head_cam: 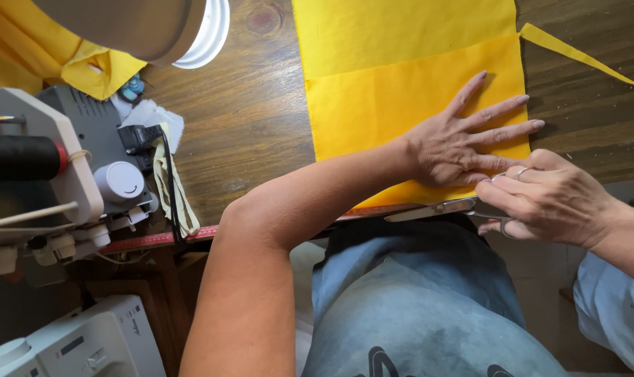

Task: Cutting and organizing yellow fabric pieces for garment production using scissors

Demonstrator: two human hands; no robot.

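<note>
While scissors [435, 209] cut, hands flank fabric [401, 84].

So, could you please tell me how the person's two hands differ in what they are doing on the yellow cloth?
The left hand lies flat and spread on the yellow cloth, fingers straight; the right hand is curled around a pair of scissors. The left hand holds nothing, while the right wears a ring and grips the scissor handles at the cloth's near edge. Both are bare and sit at the wooden table's edge.

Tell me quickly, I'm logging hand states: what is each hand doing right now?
Left hand: open, fingers spread flat on the folded yellow fabric.
Right hand: closed on the silver metal scissors at the fabric's near edge.
</note>
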